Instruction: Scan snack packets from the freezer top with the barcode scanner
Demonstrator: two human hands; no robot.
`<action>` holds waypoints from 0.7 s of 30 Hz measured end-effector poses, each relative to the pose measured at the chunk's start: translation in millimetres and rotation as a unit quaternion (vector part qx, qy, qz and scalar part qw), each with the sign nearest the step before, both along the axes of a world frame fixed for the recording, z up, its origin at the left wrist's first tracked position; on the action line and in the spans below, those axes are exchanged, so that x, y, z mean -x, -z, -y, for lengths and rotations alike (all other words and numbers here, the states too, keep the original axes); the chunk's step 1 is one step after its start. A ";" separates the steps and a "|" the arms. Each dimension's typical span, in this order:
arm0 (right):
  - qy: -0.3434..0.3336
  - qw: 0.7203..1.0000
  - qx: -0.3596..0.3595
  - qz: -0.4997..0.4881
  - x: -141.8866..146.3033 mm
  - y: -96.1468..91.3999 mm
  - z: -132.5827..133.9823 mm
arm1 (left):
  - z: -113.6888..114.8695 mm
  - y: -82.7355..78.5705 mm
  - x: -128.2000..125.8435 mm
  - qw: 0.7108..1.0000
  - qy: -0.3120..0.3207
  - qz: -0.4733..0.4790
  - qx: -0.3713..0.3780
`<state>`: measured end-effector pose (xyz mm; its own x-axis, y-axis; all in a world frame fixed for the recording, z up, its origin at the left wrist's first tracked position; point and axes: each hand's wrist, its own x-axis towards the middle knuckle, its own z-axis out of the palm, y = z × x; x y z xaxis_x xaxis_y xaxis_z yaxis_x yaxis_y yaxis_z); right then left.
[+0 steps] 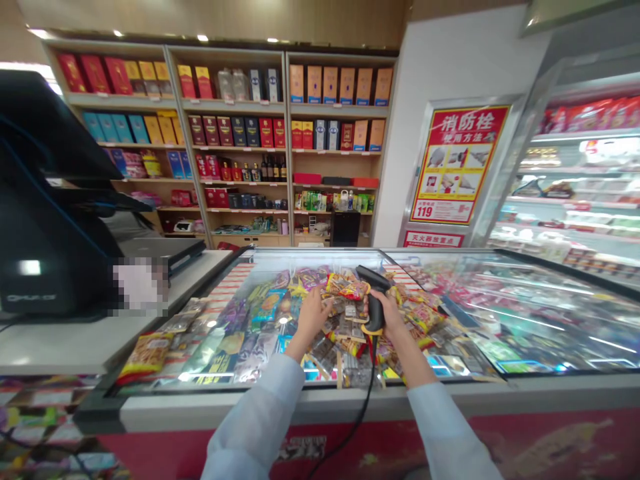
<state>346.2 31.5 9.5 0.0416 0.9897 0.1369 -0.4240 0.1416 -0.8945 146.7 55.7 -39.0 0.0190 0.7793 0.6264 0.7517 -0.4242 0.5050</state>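
Observation:
My left hand (311, 317) pinches a red-and-yellow snack packet (347, 287) at its lower left corner and holds it above the pile. My right hand (386, 315) grips a black handheld barcode scanner (376, 300) with a yellow base. The scanner's head points up and away, close to the packet's right end. A black coiled-free cord (369, 393) hangs from the scanner's base down over the front of the freezer. Beneath both hands lies a heap of bright snack packets (280, 327) inside a glass-topped chest freezer (540, 313).
A black point-of-sale terminal (50, 213) and a white counter (75, 347) stand at left, with a pixelated patch on the counter. Wooden shelves (230, 133) of boxed liquor rise behind. A red fire hydrant poster (459, 164) and a chilled display case (575, 187) are at right.

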 end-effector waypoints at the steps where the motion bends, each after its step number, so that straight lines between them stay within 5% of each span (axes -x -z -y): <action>1: 0.002 1.000 0.001 0.000 0.2 2.8 -0.9 | -1.7 5.2 -0.2 1.000 0.005 -0.008 0.014; 8: 0.018 0.999 0.016 0.041 4.2 16.0 -2.5 | -3.8 27.2 1.5 0.998 0.015 -0.052 0.045; 14: 0.011 0.999 0.014 0.029 6.1 14.9 -0.2 | -3.8 26.4 -0.1 0.994 0.022 -0.096 0.043; 21: 0.014 1.000 0.017 0.019 3.5 15.4 3.6 | -1.1 20.2 -1.6 0.997 -0.002 -0.012 0.078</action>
